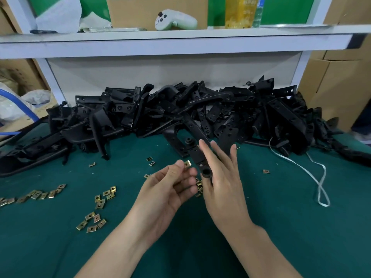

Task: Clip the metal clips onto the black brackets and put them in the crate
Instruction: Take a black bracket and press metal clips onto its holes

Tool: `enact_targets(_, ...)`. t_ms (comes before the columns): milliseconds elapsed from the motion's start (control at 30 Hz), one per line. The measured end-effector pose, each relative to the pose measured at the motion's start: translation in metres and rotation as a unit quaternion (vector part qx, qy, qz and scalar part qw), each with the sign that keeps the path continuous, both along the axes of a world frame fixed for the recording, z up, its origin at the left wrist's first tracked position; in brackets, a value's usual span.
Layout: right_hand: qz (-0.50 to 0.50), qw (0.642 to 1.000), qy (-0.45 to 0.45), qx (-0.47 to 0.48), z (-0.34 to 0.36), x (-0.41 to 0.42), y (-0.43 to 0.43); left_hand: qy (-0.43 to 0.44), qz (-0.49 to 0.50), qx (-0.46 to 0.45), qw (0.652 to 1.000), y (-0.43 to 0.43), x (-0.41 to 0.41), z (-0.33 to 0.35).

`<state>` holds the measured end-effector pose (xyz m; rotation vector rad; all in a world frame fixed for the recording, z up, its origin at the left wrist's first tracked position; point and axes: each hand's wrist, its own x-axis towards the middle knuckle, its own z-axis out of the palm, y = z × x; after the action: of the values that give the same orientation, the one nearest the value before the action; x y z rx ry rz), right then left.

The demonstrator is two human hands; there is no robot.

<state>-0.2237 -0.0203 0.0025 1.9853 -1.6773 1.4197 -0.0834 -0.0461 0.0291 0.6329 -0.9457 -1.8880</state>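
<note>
Two bare forearms reach in from the bottom edge, and the hands meet above the middle of the green mat (281, 227). The left hand (170, 189) pinches one clip (187, 163) between the thumb tip and the forefinger, and its other fingers are curled toward the palm. The clip is in the air, just beside the bracket (197, 155) and close to its lower part, but I cannot tell if they touch. The right hand (222, 177) holds this bracket tilted, with the round end (206, 173) down toward the camera. Its fingers lie almost straight along the far side of the bracket, and the thumb is mostly hidden behind the round end, so the grip seems to be between thumb and fingers. More loose clips (100, 199) lie on the mat to the left in small groups, and a few are under the hands. Behind the hands a big pile (180, 113) of black brackets covers the back of the mat from side to side. A white strap (319, 177) lies in a loop on the right. Above the pile is a pale shelf (180, 43) with a white controller (175, 20) on it. Cardboard boxes (337, 81) stand at the far right.
</note>
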Motion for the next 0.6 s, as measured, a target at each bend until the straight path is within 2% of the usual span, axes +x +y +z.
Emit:
enact_targets(167,-0.006,1.0,-0.01,-0.004,-0.0001,-0.0013,-0.0005,-0.017,0.025,-0.072,0.997,0.0017,-0.0004,-0.0014)
enact_targets(333,-0.016,1.0,-0.003,-0.016,0.0004,-0.0002,0.0003,-0.138,0.064,-0.173,0.973,0.0035,0.0009,-0.0049)
enact_targets(400,-0.016,1.0,-0.007,-0.018,-0.0006,-0.0009,0.0008,-0.154,0.071,-0.2,0.965,0.0047,0.0005,-0.0055)
enact_targets(600,-0.014,1.0,-0.01,-0.01,0.0002,-0.0014,0.0009,-0.178,0.081,-0.217,0.956,0.0053,0.0008,-0.0038)
